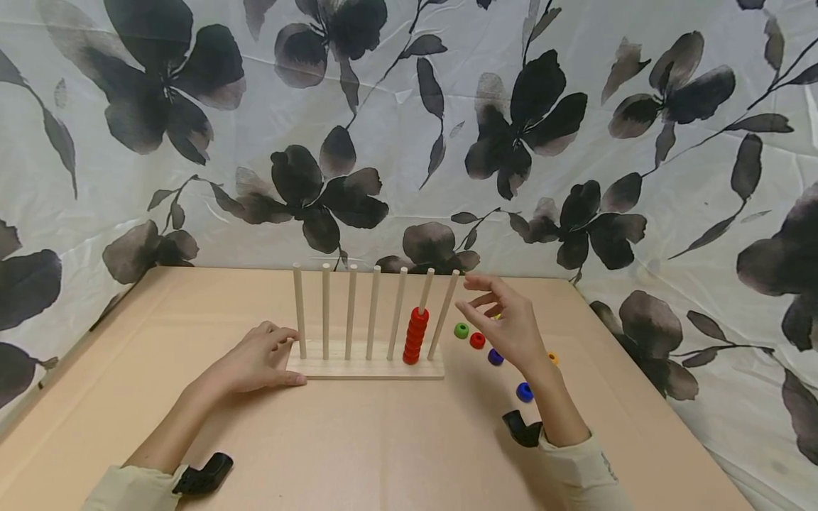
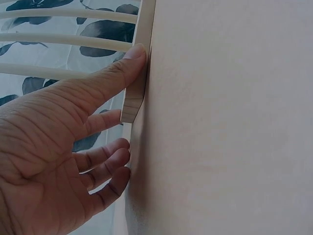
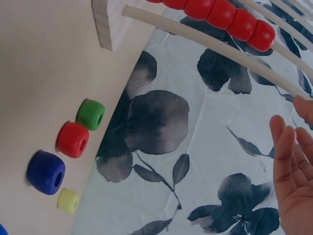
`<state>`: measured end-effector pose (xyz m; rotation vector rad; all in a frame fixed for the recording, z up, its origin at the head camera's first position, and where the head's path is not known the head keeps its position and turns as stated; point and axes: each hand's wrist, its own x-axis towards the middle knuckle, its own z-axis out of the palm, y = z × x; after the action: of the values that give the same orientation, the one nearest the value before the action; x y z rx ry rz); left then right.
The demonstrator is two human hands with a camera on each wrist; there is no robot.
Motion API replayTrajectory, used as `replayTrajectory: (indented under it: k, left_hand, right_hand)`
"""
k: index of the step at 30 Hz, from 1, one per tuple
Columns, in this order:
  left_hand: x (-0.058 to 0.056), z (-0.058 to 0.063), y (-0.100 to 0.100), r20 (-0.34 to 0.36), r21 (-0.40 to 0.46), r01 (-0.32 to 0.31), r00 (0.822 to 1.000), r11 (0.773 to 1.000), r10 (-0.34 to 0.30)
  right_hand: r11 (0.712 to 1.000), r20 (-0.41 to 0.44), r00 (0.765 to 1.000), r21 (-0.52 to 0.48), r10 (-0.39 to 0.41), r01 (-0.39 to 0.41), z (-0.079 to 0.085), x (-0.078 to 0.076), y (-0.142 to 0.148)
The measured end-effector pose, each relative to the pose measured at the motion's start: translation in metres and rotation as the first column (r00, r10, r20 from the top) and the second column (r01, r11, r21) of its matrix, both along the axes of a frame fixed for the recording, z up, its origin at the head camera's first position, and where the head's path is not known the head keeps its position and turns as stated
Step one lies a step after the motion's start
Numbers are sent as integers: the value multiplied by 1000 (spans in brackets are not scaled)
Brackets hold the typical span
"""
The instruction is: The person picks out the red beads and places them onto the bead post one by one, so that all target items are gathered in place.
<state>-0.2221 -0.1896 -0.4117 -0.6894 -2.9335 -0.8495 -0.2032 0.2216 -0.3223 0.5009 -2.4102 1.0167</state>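
Note:
A wooden stand (image 1: 371,370) with a row of upright pegs sits on the table. Several red beads (image 1: 415,337) are stacked on the second peg from the right. My left hand (image 1: 252,360) holds the stand's left end; the left wrist view shows its thumb on the front edge of the base (image 2: 134,105) and the fingers behind it. Beside the top of the bare rightmost peg (image 1: 443,316) is my right hand (image 1: 508,323), fingers loosely bent, thumb and index finger apart. No bead shows between them; the right wrist view cuts off part of this hand (image 3: 298,181).
Loose beads lie right of the stand: a green bead (image 1: 461,331), a red bead (image 1: 477,341), blue beads, one of them a nearer blue bead (image 1: 525,392), a yellow bead (image 3: 68,200) and an orange bead (image 1: 553,358). A floral cloth (image 1: 422,142) hangs behind the table (image 1: 377,447).

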Motion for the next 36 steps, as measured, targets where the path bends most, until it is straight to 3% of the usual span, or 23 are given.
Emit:
replayTrajectory:
  k: [9,17,28,36]
  left_hand:
    - [0,1,1,6,0,0,1000,1000,0]
    - [0,2,1,13,-3,-6,1000,1000,6]
    - [-1,1,1,3,-1,-14,1000,1000,14]
    - [0,0,1,18,-5,-11,1000,1000,11]
  right_hand:
    - [1000,96,995,29,4,-6,-1,-5,7]
    - [992,218,976,114,26,-51,-5,-10,12]
    - [990,259,965,122,43,-77,-13,-18,18]
    - [987,331,943,135,34,-83,-22,-24,26]
